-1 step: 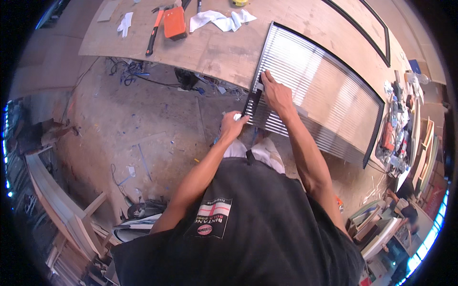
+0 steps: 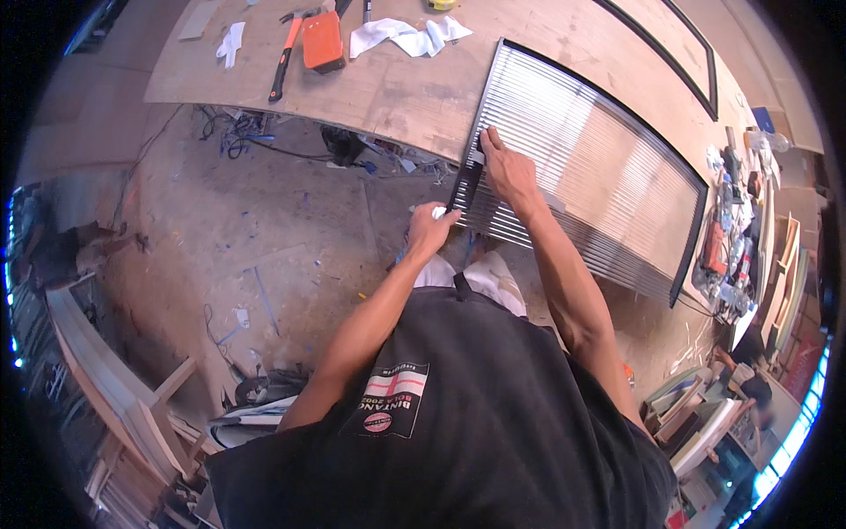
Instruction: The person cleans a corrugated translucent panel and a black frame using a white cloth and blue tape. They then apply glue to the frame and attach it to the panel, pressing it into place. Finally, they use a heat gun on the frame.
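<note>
Your wooden bench (image 2: pixel 397 97) carries the ribbed panel (image 2: pixel 564 101), near side overhanging, so press gently there. Can't tell if your right hand (image 2: pixel 514 174), on the left edge, pinches anything; your left hand (image 2: pixel 428 232) clasps a small white thing (image 2: pixel 438 212).

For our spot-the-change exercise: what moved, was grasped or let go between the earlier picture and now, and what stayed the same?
Nothing has visibly moved, been grasped or been let go. The left hand stays at the near left corner of the black-framed ribbed panel, the right hand on its left edge; the claw hammer and orange box lie as before.
</note>
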`<state>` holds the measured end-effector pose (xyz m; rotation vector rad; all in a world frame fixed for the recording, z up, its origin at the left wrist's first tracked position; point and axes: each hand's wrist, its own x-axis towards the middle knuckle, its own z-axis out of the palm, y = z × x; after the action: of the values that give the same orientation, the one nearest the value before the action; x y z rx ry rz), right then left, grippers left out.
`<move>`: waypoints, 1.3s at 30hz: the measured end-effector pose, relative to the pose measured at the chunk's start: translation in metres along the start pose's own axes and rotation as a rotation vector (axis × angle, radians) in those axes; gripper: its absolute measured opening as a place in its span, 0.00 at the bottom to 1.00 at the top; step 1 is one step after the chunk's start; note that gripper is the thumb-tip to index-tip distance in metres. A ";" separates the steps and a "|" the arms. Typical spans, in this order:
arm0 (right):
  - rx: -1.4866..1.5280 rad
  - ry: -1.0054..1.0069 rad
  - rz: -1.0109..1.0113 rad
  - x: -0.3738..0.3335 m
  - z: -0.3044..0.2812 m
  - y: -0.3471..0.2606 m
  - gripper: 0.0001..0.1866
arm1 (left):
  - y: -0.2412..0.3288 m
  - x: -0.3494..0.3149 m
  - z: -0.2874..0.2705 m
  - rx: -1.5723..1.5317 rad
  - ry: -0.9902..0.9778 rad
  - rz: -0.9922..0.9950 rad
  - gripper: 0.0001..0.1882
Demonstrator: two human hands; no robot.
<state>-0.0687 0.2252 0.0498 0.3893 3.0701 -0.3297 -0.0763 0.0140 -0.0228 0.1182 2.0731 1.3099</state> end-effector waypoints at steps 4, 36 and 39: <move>-0.088 -0.154 -0.084 -0.048 0.022 -0.019 0.31 | 0.013 0.005 0.000 0.090 -0.006 0.015 0.21; -0.115 -0.010 0.709 -0.408 -0.019 0.243 0.43 | 0.008 0.012 0.001 -0.200 0.058 -0.175 0.14; 0.023 0.496 0.874 -0.478 -0.017 0.328 0.31 | 0.012 0.005 -0.005 -0.154 0.123 -0.196 0.19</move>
<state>0.4757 0.4231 0.0254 1.9501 2.8971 -0.2407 -0.0867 0.0178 -0.0141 -0.2328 2.0168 1.3778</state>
